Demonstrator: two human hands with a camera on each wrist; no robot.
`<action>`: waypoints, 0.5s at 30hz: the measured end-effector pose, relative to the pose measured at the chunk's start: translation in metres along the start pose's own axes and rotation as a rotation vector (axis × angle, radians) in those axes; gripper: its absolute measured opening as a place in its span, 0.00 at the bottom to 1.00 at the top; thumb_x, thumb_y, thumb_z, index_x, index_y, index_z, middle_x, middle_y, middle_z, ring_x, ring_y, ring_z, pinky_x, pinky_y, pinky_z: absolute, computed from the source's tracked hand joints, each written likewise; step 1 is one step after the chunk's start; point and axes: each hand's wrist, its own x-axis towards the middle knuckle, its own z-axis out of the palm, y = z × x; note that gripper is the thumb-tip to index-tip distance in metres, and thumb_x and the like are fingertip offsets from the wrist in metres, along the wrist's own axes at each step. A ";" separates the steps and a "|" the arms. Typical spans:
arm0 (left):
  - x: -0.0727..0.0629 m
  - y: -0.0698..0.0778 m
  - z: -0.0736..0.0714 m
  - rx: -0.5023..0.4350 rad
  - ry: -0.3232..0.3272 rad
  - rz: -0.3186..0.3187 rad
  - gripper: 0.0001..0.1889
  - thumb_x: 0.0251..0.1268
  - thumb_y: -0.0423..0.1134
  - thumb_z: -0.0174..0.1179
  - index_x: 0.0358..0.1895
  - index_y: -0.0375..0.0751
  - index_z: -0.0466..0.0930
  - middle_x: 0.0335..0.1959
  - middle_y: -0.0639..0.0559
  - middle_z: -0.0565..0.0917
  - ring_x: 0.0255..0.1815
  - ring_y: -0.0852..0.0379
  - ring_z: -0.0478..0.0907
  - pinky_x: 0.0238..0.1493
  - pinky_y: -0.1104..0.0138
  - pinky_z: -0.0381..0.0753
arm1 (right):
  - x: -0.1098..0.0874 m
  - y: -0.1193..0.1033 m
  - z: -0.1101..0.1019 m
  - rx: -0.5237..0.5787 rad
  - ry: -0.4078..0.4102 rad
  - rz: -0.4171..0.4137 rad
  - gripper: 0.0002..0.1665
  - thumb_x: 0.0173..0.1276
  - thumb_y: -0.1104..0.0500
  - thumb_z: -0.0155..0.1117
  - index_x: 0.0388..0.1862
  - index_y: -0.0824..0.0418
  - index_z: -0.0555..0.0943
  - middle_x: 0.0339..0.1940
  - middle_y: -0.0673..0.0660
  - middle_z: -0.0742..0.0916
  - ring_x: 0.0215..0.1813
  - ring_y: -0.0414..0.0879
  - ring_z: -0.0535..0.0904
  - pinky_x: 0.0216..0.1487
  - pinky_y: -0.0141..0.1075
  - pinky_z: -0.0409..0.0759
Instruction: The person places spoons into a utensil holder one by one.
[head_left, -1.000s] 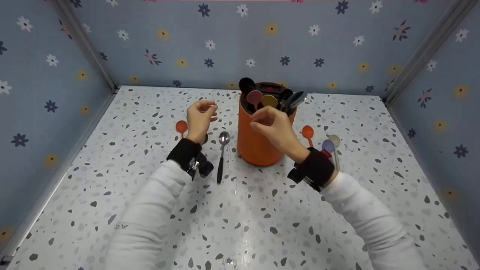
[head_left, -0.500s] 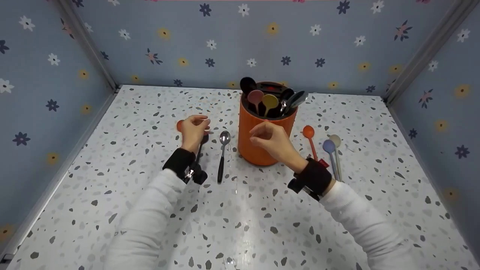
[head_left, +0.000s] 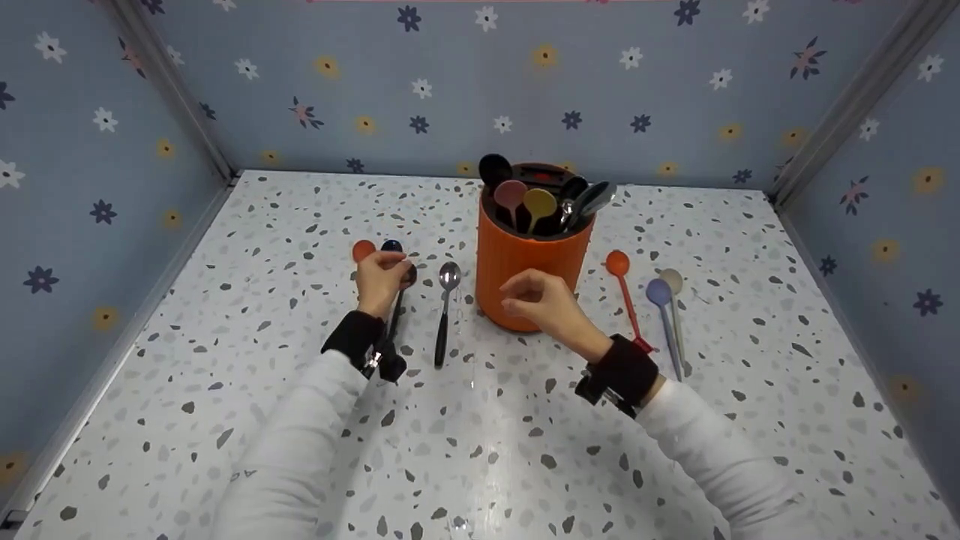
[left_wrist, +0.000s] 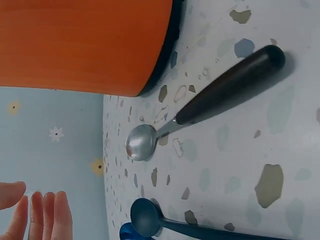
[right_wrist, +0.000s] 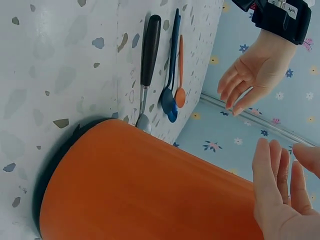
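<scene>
My left hand (head_left: 381,283) hovers over dark spoons on the left, fingers loosely bent and holding nothing. A dark spoon (left_wrist: 145,216) and a blue spoon (left_wrist: 129,231) lie side by side under it, partly hidden in the head view. Left of them is an orange spoon (head_left: 363,250). A metal spoon with a black handle (head_left: 442,315) lies between that hand and an orange utensil holder (head_left: 517,255). In front of the holder, apart from it as far as I can tell, my right hand (head_left: 551,306) is raised with relaxed fingers and nothing in them.
Pink (head_left: 511,196), yellow (head_left: 539,202), black and metal utensils stand in the holder. To its right lie a red-orange spoon (head_left: 619,264), a purple spoon (head_left: 660,292) and a beige spoon (head_left: 672,281). Flowered panels (head_left: 480,90) enclose the speckled table (head_left: 480,450).
My left hand has come down and toward me, over the dark spoons. The right hand has dropped from the holder's rim to lower in front of it. The spoons have stayed put.
</scene>
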 end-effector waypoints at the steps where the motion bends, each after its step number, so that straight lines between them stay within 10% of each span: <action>1: 0.000 -0.004 -0.001 0.030 0.004 0.004 0.12 0.64 0.23 0.57 0.48 0.17 0.77 0.24 0.54 0.79 0.19 0.69 0.73 0.23 0.81 0.80 | -0.001 0.002 0.000 0.003 -0.006 0.005 0.12 0.66 0.70 0.63 0.47 0.76 0.79 0.46 0.71 0.85 0.45 0.53 0.84 0.49 0.28 0.82; 11: 0.011 -0.041 -0.009 0.300 0.012 0.079 0.10 0.59 0.30 0.64 0.41 0.26 0.84 0.30 0.44 0.87 0.24 0.63 0.78 0.32 0.73 0.79 | -0.009 0.024 0.005 0.059 -0.069 0.084 0.14 0.66 0.71 0.61 0.49 0.78 0.78 0.44 0.71 0.85 0.36 0.35 0.80 0.44 0.26 0.83; 15: 0.103 -0.154 -0.015 0.384 0.007 0.160 0.08 0.54 0.37 0.69 0.36 0.38 0.87 0.30 0.46 0.87 0.32 0.53 0.82 0.35 0.64 0.81 | -0.011 0.031 0.007 0.103 -0.096 0.099 0.15 0.67 0.71 0.59 0.50 0.80 0.77 0.42 0.72 0.85 0.35 0.35 0.80 0.45 0.30 0.85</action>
